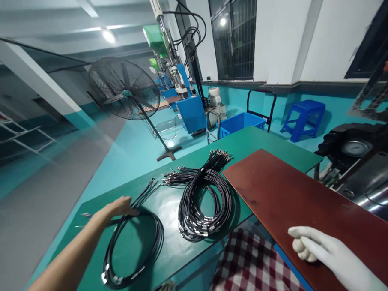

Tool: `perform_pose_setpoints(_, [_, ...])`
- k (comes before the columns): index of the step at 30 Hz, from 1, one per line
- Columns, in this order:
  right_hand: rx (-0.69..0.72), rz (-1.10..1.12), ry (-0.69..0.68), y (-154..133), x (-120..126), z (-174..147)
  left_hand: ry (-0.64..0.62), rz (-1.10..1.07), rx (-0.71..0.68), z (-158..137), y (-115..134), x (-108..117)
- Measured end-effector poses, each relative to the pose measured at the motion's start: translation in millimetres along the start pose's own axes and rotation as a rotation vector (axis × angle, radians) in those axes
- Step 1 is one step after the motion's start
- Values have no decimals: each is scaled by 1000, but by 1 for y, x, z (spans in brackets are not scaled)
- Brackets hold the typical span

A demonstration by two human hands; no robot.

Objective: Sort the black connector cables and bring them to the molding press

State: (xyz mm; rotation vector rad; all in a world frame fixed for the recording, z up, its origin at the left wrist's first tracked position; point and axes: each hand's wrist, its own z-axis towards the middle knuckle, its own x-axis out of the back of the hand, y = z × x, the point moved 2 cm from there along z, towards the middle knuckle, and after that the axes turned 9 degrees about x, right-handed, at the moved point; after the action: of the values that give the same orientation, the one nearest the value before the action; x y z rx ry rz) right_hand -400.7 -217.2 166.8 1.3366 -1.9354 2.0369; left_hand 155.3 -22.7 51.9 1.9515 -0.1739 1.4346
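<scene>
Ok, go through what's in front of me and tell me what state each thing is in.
left hand: on the smaller cable coil, grip unclear
right hand: loosely curled, nothing visible in it
smaller cable coil: looped, lying on the green table
larger cable coil: looped, shiny-tipped ends spread out
brown board: lying flat
fan: standing; whether spinning, unclear
blue stool: upright
blue bin: open-topped
round ceiling light: lit

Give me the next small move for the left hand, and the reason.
I'd probably lift the smaller coil slightly with the left hand: that hand is at the coil's upper side, where the loose ends leave it, while the right hand is apart, over the brown board.
</scene>
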Motion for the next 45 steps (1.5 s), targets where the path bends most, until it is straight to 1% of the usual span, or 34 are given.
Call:
perform_pose_setpoints(1, [7, -1, -4, 3, 0, 1, 37, 45, -41, 7, 21, -6])
perform_pose_setpoints(3, [26, 5, 1, 12, 0, 3, 77, 83, -199, 21, 73, -20])
perform_pose_setpoints(5, [49, 26, 15, 21, 0, 5, 55, 84, -376, 36, 129, -36])
perform_pose_setpoints(7, [73, 54, 19, 28, 0, 5, 40, 85, -468, 50, 178, -52])
perform_pose_setpoints(9, [95, 64, 21, 30, 1, 2, 7, 96, -501, 61, 212, -66])
perform_pose_setpoints(10, [105, 62, 26, 30, 1, 0, -18, 107, -506, 65, 222, -71])
perform_pose_setpoints(11, [111, 58, 33, 31, 1, -2, -47, 122, -509, 67, 227, -74])
perform_pose_setpoints(13, [113, 48, 50, 31, 2, -5, -102, 155, -523, 69, 223, -76])
perform_pose_setpoints(16, [92, 27, 73, 31, 0, -5, -140, 189, -573, 64, 199, -71])
perform_pose_setpoints(18, [69, 8, 43, 24, -9, -4, -151, 199, -595, 61, 181, -68])
perform_pose_setpoints(20, [49, -11, -52, 9, -27, -2, -165, 210, -581, 62, 171, -67])
perform_pose_setpoints(21, [50, -23, -124, -1, -38, -2, -173, 217, -560, 63, 168, -68])
perform_pose_setpoints(24, [84, -70, -295, -30, -75, 1, -209, 231, -485, 71, 169, -73])
perform_pose_setpoints(26, [55, -45, -351, -37, -99, 6, -247, 227, -452, 75, 172, -76])
perform_pose_setpoints(28, [-52, 43, -350, -31, -119, 14, -286, 212, -421, 76, 175, -75])
perform_pose_setpoints(30, [-149, 181, -337, -18, -135, 22, -341, 188, -388, 75, 177, -72])
perform_pose_setpoints(34, [-273, 461, -294, 2, -157, 29, -469, 141, -320, 71, 178, -65])
perform_pose_setpoints(36, [-304, 595, -294, 4, -165, 30, -516, 120, -277, 70, 178, -63])
perform_pose_setpoints(40, [-325, 839, -340, -4, -178, 34, -641, 46, -229, 63, 177, -62])
perform_pose_setpoints(43, [-369, 935, -353, -8, -186, 37, -722, -13, -213, 56, 178, -61])
perform_pose_setpoints(45, [-382, 960, -316, -10, -191, 39, -772, -55, -200, 49, 180, -58])
